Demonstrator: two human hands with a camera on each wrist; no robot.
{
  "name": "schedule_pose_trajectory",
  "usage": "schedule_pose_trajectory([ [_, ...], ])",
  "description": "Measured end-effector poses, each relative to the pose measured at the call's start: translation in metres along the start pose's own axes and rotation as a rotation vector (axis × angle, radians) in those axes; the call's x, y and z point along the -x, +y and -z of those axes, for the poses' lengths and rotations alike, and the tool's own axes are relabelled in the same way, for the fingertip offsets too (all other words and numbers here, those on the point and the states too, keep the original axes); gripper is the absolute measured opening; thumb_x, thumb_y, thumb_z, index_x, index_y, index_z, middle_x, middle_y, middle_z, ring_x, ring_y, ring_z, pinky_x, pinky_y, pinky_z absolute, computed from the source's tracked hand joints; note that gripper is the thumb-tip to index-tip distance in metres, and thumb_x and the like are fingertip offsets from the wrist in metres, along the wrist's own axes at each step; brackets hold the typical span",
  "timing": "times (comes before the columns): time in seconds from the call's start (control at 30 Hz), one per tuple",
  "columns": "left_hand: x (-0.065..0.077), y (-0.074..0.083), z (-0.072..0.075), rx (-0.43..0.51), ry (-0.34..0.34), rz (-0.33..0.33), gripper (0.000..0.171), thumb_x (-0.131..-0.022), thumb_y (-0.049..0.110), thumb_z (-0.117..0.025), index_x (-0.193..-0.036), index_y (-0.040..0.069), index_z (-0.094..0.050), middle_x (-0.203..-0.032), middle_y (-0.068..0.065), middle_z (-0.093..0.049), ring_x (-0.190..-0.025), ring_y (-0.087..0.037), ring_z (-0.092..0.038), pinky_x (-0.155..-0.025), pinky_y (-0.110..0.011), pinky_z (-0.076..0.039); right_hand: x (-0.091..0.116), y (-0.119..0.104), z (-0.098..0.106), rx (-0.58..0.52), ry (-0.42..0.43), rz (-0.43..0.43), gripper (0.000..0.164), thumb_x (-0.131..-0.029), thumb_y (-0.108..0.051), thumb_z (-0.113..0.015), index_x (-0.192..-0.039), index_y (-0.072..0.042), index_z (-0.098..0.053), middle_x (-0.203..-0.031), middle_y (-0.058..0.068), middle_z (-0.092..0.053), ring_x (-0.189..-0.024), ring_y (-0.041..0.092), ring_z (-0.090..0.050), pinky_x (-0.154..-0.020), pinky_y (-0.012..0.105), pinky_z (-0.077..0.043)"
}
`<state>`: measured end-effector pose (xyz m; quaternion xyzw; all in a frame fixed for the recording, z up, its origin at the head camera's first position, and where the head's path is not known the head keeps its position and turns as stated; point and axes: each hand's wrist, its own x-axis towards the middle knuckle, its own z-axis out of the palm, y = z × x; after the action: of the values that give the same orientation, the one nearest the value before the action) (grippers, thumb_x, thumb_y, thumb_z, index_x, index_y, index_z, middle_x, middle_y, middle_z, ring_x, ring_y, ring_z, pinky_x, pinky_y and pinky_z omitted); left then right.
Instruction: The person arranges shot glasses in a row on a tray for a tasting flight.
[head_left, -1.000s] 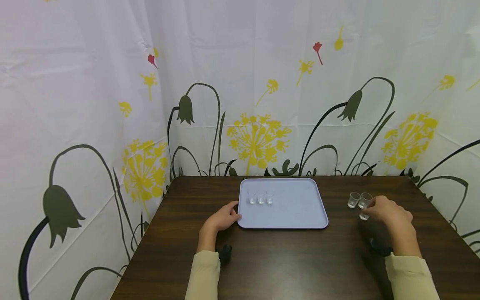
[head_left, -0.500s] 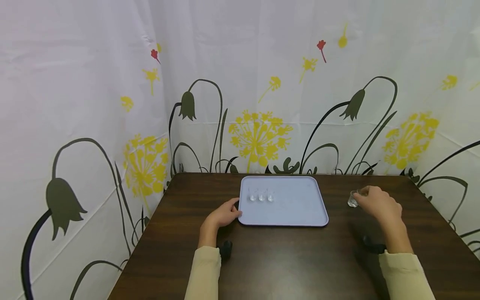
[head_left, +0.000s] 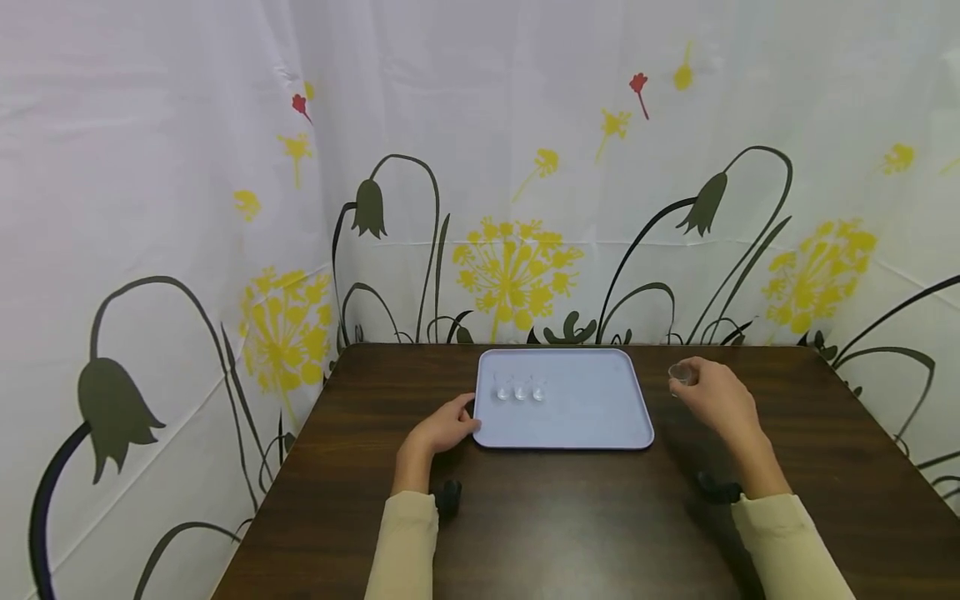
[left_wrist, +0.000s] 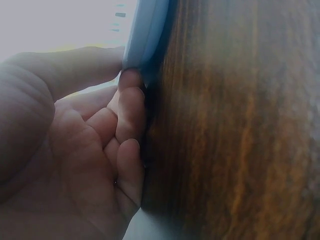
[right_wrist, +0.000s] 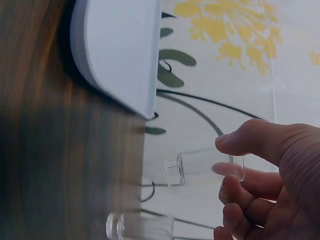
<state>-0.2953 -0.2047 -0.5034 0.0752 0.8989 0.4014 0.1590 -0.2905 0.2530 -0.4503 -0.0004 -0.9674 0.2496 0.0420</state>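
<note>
Now, shot glass (right_wrist: pixel 197 166): pinched by right hand (head_left: pixel 720 400), right of tray (head_left: pixel 592 415) — best carried upright.
Tray's left edge: gripped by left hand (head_left: pixel 441 427) — best held steady.

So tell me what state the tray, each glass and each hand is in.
Tray: flat on the table
Three glasses on it: upright, in a row
Held glass: roughly upright, apparently clear of the table
Other glass: upright on the table
Left hand: pinching the tray's edge
Right hand: holding a glass
</note>
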Motion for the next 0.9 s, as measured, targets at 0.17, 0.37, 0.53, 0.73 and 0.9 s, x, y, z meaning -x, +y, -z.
schedule_pose_trajectory([
  [0.17,0.001,0.001,0.001,0.005,0.002,-0.002,0.065,-0.107,0.016,-0.063,-0.164,-0.002,-0.038,-0.085,-0.003,-0.054,-0.072,-0.016,-0.047,-0.068,-0.029,-0.039,-0.005,-0.012,-0.009,-0.008,0.008,0.051,0.049,-0.1,-0.032,-0.067,-0.136,0.0,-0.067,-0.114,0.024,-0.076,-0.094,0.035,-0.072,-0.067,0.047,-0.055],
  [0.37,0.002,0.001,0.0,0.008,0.002,-0.002,0.065,-0.106,0.016,-0.063,-0.163,-0.003,-0.038,-0.084,-0.003,-0.054,-0.071,-0.016,-0.047,-0.068,-0.029,-0.039,-0.009,-0.027,-0.019,-0.012,0.009,0.095,0.044,-0.1,-0.028,-0.07,-0.133,0.001,-0.07,-0.116,0.025,-0.076,-0.099,0.038,-0.074,-0.079,0.055,-0.059],
  [0.53,0.002,0.0,0.0,0.01,-0.001,0.002,0.065,-0.106,0.016,-0.063,-0.163,-0.003,-0.038,-0.085,-0.003,-0.054,-0.072,-0.016,-0.047,-0.069,-0.03,-0.04,-0.014,-0.039,-0.029,-0.032,-0.016,0.106,0.044,-0.099,-0.024,-0.071,-0.132,0.004,-0.07,-0.111,0.024,-0.076,-0.092,0.034,-0.071,-0.077,0.051,-0.058],
  [0.73,0.001,0.0,0.0,0.011,-0.008,-0.005,0.065,-0.107,0.017,-0.063,-0.164,-0.003,-0.037,-0.085,-0.003,-0.055,-0.072,-0.016,-0.047,-0.069,-0.029,-0.04,-0.019,-0.049,-0.041,-0.036,-0.017,0.104,0.045,-0.097,-0.024,-0.072,-0.133,0.003,-0.071,-0.096,0.015,-0.071,-0.079,0.025,-0.061,-0.063,0.036,-0.047],
  [0.9,0.002,0.001,0.001,0.014,-0.003,-0.002,0.066,-0.106,0.016,-0.063,-0.164,-0.003,-0.038,-0.086,-0.004,-0.055,-0.073,-0.016,-0.047,-0.068,-0.029,-0.039,-0.025,-0.057,-0.052,-0.03,-0.024,0.118,0.043,-0.098,-0.026,-0.072,-0.132,-0.001,-0.073,-0.093,0.011,-0.071,-0.075,0.022,-0.06,-0.06,0.034,-0.045],
])
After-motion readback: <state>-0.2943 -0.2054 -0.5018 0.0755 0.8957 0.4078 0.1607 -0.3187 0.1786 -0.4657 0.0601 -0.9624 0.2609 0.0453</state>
